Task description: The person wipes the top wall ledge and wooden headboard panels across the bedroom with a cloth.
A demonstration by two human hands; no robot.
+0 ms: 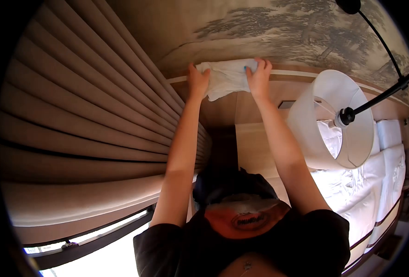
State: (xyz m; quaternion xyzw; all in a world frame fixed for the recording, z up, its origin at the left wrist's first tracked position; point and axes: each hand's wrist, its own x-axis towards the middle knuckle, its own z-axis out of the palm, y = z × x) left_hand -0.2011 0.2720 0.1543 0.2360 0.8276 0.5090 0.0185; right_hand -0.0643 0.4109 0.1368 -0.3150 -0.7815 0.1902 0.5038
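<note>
A white cloth (pixel 227 78) is stretched between my two hands, against the top ledge of the wood panelling. My left hand (pixel 198 82) grips its left end, thumb in front and fingers bent behind the edge. At the right end, my right hand (pixel 260 79) holds the cloth the same way, with a blue thumbnail showing. Below the ledge the cloth's lower edge hangs loose. Both arms reach straight out in front of me.
Pleated brown curtains (pixel 93 97) fill the left side, beside a bright window (pixel 98 254). To the right a white lampshade (pixel 306 124) hangs on a black arm (pixel 384 96). A bed with white bedding (pixel 366 189) lies beyond it. A printed mural (pixel 278 32) covers the wall above the ledge.
</note>
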